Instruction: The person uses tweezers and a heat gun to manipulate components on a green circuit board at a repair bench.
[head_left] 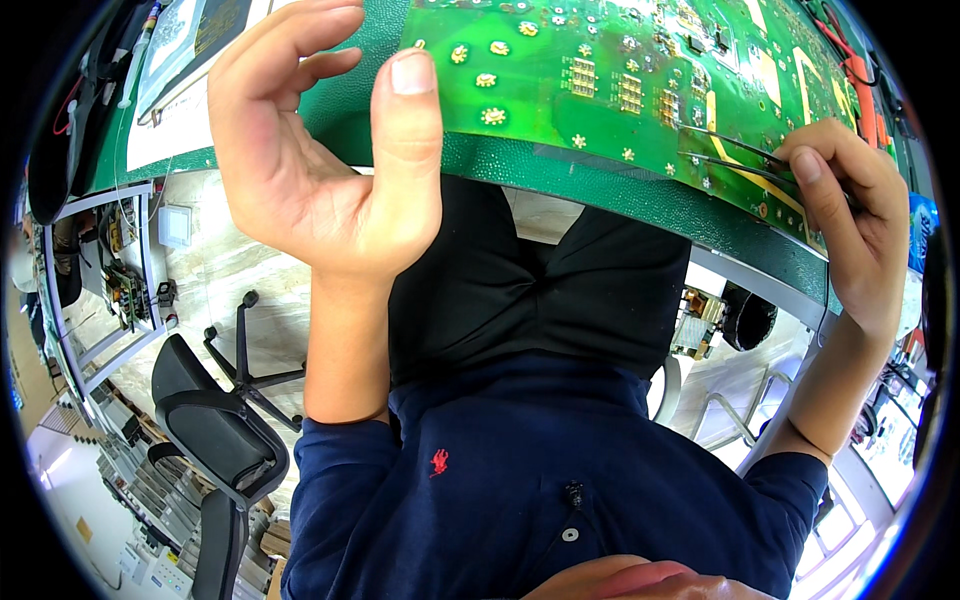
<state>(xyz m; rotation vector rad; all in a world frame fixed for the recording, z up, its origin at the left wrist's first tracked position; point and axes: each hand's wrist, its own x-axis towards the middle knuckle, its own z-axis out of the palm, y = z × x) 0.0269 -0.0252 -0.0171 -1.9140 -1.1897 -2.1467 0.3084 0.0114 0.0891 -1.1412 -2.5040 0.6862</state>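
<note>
A large green circuit board (620, 130) with gold pads and small soldered parts lies on the green table mat (560, 172). My right hand (850, 215), at the board's right front edge, pinches a pair of dark, thin tweezers (740, 168). Their two tips are apart and point left over the board, close to a row of small pads; whether they touch it I cannot tell. My left hand (335, 175) is raised at the board's left edge, thumb up and fingers loosely bent, with nothing in it. In view, its thumb overlaps the board's corner.
White papers (175, 135) and a clear-wrapped item lie on the table at left. Red-handled tools (860, 95) and cables sit along the right end. A black office chair (220, 430) stands behind at left, near a metal rack (135, 355) holding electronics.
</note>
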